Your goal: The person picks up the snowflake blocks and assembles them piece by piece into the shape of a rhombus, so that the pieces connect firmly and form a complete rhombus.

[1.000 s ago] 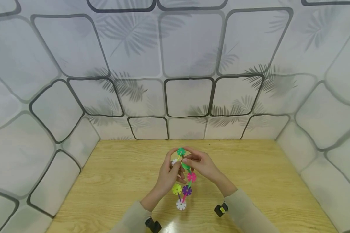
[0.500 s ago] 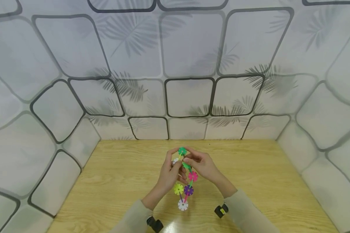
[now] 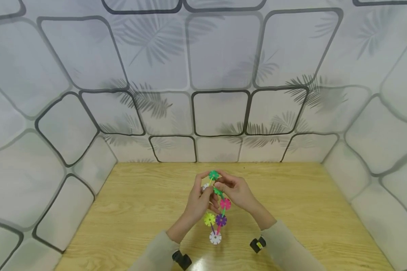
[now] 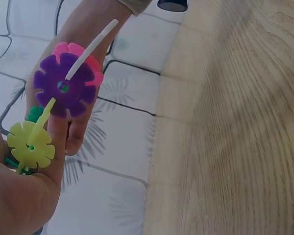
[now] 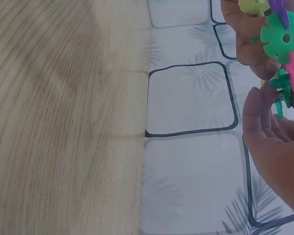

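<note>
Both hands hold a loop of slotted plastic snowflake discs, pushed edge to edge. My left hand (image 3: 196,205) grips its left side, near a white disc (image 3: 205,186). With thumb and fingers my right hand (image 3: 239,192) pinches a green disc (image 3: 218,191). Another green disc (image 3: 213,174) tops the loop, between both index fingertips. Below the hands hang a pink disc (image 3: 225,200), a purple disc (image 3: 221,216), a yellow disc (image 3: 209,216) and, lowest, a white disc (image 3: 215,241). In the right wrist view, a green disc (image 5: 272,36) shows close up. Fingers hide some joints.
A wooden table (image 3: 139,199) lies under the hands. Patterned cloth walls (image 3: 220,113) with leaf prints stand behind it and at both sides. A small black camera is strapped at each wrist.
The loop's lower discs have shifted slightly right and up in the head view. Both hands keep their hold and have barely moved.
</note>
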The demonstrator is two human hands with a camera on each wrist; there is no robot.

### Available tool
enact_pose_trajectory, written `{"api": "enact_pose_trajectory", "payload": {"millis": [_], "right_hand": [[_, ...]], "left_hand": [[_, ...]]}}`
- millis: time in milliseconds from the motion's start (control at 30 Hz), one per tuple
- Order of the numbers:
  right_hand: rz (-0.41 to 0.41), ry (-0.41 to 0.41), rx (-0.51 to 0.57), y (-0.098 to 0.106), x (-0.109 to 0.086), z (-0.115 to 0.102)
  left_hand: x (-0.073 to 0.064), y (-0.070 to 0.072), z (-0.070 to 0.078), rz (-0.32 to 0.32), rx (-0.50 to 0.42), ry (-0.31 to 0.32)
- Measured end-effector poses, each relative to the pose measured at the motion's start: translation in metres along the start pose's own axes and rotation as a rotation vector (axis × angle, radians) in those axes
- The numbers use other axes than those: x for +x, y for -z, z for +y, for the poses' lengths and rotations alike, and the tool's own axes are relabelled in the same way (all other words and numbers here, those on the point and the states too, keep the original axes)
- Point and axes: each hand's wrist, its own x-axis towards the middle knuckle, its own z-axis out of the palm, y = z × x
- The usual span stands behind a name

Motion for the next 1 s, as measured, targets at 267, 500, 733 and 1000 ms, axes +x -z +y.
{"api": "enact_pose_trajectory", "payload": {"millis": [267, 500, 733, 1000], "right_hand": [[-0.018, -0.031, -0.044, 0.004, 0.004, 0.001], [-0.025, -0.065, -0.021, 0.005, 0.007, 0.005], [-0.060, -0.110, -0.003, 0.008, 0.011, 0.010], [-0.048, -0.163, 0.025, 0.009, 0.017, 0.021]], "left_hand": [[0.005, 0.007, -0.004, -0.014, 0.016, 0.016], [0.010, 0.022, -0.009, -0.041, 0.065, 0.002], [0.016, 0.036, -0.010, -0.077, 0.112, -0.033], [0.021, 0.042, -0.011, -0.100, 0.127, -0.004]]}}
